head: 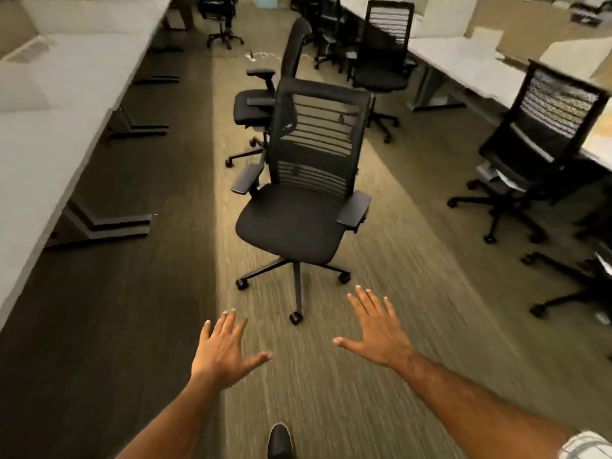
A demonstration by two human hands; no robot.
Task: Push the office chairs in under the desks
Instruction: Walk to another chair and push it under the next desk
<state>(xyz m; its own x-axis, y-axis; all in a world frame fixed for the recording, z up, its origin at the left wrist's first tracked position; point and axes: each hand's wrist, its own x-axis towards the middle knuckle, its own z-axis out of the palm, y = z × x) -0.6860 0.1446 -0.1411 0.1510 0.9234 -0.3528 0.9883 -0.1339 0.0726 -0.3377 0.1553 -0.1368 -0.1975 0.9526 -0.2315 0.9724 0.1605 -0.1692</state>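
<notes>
In the aisle between two rows of white desks, we hold both hands out low over the carpet [381, 409], palms down, touching nothing. Our left hand [224, 354] has its fingers fanned apart and the thumb stuck out toward the middle; our right hand [377, 332] is likewise spread wide, thumb pointing inward. Just ahead of them stands the nearest office chair [298, 223], black, with a slatted mesh back, its seat facing us and its wheeled base on the lit strip of carpet, well apart from the desks on either side. Behind it a second chair [261, 104] is turned sideways, also out in the aisle. A third chair [384, 61] sits near the right desk row [463, 61], and a fourth chair [536, 140] stands just beside that row closer to us. The left desk row [49, 127] has no chairs at it here. A dark shoe [280, 440] shows at the bottom edge.
</notes>
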